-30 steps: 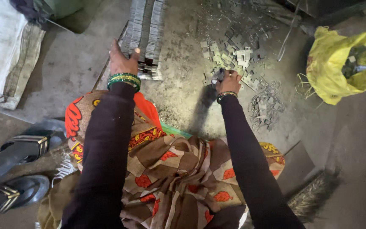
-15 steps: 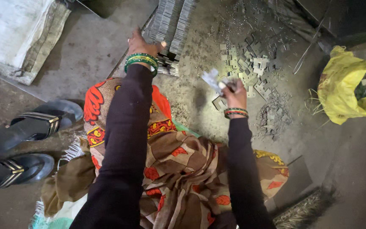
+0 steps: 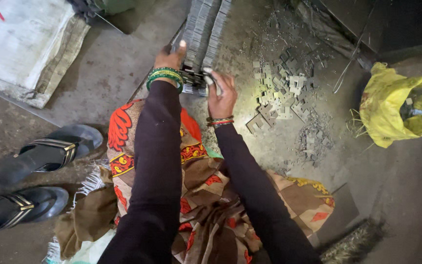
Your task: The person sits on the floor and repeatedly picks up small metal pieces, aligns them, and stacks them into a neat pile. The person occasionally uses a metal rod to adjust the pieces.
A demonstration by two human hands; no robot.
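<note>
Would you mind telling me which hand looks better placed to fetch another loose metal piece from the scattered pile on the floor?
Probably the right hand: it is nearer the scattered metal pieces on its own side. The left hand rests on the stacked metal strips, farther away.

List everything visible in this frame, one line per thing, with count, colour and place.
stacked metal strips: several long rows, grey, on the floor ahead, top centre
loose metal pieces: a scattered heap, grey, on the floor right of the rows
plastic bag: one, yellow, far right, open
sandals: two, black with pale straps, lower left
woven sack: one, white, top left
broom: one, brownish bristles, bottom right
patterned cloth: one, brown and red, over the lap
left hand: green bangles, on the near end of the rows
right hand: red bangles, fingers on a small metal piece at the rows' end
</note>
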